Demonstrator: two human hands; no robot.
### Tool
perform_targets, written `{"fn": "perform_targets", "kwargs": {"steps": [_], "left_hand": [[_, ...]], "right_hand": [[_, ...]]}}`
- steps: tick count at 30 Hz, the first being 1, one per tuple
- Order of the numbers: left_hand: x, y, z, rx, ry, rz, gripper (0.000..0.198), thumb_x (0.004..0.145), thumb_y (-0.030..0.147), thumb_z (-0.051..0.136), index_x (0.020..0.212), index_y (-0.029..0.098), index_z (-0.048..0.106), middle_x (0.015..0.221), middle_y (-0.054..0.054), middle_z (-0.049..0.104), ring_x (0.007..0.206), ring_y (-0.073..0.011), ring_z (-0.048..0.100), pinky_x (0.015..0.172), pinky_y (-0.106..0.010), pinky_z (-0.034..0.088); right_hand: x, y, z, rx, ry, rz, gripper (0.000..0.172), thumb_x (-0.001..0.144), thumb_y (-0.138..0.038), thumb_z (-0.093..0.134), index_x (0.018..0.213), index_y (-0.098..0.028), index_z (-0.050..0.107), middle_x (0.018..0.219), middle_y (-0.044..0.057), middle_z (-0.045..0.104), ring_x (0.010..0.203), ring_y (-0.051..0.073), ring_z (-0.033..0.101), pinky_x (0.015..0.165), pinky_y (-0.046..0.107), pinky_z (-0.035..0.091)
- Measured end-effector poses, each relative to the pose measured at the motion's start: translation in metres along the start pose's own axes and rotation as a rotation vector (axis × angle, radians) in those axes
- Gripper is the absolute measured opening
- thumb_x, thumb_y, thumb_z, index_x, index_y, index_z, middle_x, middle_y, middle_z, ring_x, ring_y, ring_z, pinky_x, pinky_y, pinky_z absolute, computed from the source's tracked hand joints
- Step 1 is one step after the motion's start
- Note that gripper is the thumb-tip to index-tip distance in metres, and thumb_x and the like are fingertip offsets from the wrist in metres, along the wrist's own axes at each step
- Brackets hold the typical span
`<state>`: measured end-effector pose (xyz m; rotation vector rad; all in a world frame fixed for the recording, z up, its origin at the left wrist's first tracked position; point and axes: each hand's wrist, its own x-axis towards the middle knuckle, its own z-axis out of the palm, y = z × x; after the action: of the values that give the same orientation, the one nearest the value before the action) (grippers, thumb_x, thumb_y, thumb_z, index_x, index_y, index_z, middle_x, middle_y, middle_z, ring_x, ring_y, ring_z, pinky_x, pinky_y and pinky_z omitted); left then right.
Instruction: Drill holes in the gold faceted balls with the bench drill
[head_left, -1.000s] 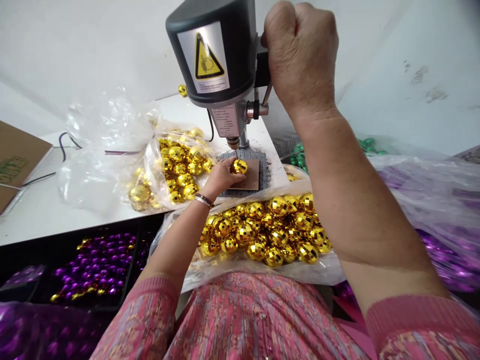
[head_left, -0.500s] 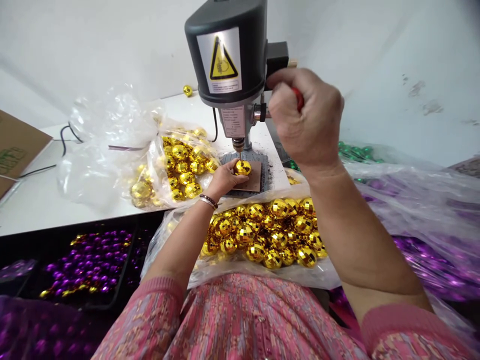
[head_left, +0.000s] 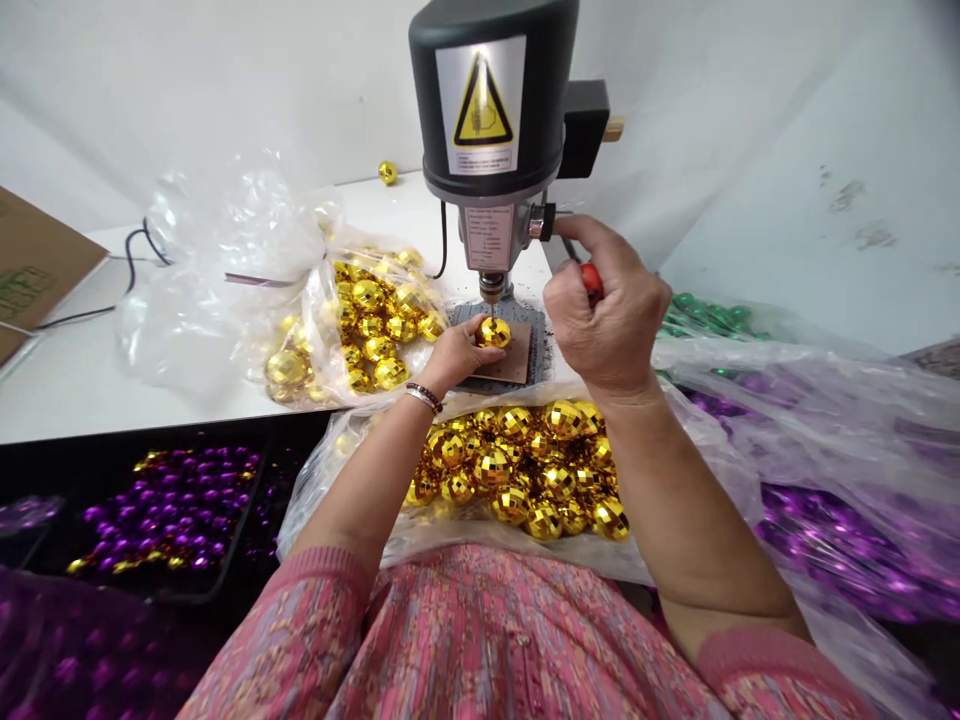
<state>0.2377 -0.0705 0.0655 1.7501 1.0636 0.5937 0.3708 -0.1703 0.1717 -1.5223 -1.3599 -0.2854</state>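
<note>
My left hand [head_left: 466, 353] pinches a gold mirrored ball [head_left: 494, 333] between thumb and fingers, resting it on a brown board [head_left: 510, 367] over the grey base of a bench drill press [head_left: 495, 110]. The thin bit below the chuck [head_left: 491, 286] meets the top of the ball; how deep it goes I cannot tell. My right hand [head_left: 606, 305] is closed around the red-knobbed feed lever [head_left: 591, 282] at the right of the machine, its index finger stretched toward the hub [head_left: 541, 222].
In front lies an open plastic bag [head_left: 315, 500] of gold balls. Another clear bag [head_left: 202, 270] with gold balls is on the white table [head_left: 45, 405]. Purple beads [head_left: 176, 515] fill a black tray at left; purple [head_left: 840, 550] and green [head_left: 712, 312] pieces lie bagged at right.
My right hand has pulled the lever downward, and the chuck with its bit has come down to the ball. My left hand keeps its hold. The view has shifted slightly.
</note>
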Motion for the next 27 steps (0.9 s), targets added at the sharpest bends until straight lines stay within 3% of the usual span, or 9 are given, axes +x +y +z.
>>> {"fn": "perform_targets", "kwargs": {"steps": [9,18,23,27], "left_hand": [[-0.003,0.000,0.000,0.035,-0.048,0.025,0.043,0.071,0.028,0.079,0.112,0.018,0.073,0.086,0.001,0.074,0.074,-0.0141,0.060,0.070,-0.023,0.046],[-0.002,-0.005,0.001,0.037,-0.020,-0.033,0.068,0.069,0.027,0.083,0.134,0.017,0.065,0.102,-0.005,0.076,0.087,-0.0195,0.066,0.080,-0.028,0.049],[-0.002,-0.005,0.003,0.031,-0.027,-0.004,0.057,0.071,0.027,0.081,0.125,0.015,0.068,0.099,-0.004,0.075,0.085,-0.0186,0.065,0.076,-0.027,0.049],[-0.015,-0.002,-0.005,0.063,0.014,0.037,0.052,0.073,0.025,0.078,0.123,0.015,0.067,0.100,-0.004,0.075,0.088,-0.0184,0.066,0.077,-0.026,0.050]], "right_hand": [[-0.012,0.015,0.011,-0.027,0.093,-0.099,0.038,0.093,-0.030,0.042,0.120,-0.024,0.068,0.091,0.005,0.071,0.078,0.018,0.064,0.084,0.037,0.055],[-0.031,0.031,0.023,0.064,0.163,-0.156,0.033,0.093,-0.031,0.044,0.110,-0.021,0.071,0.090,0.005,0.073,0.075,0.017,0.065,0.077,0.034,0.055],[0.010,0.005,0.014,0.231,0.205,-0.042,0.032,0.095,-0.030,0.044,0.103,-0.018,0.072,0.079,0.002,0.067,0.067,0.012,0.058,0.071,0.029,0.049],[0.059,-0.015,0.005,0.251,0.185,0.095,0.029,0.091,-0.022,0.045,0.078,-0.014,0.070,0.065,-0.002,0.052,0.065,0.009,0.047,0.066,0.025,0.039]]}}
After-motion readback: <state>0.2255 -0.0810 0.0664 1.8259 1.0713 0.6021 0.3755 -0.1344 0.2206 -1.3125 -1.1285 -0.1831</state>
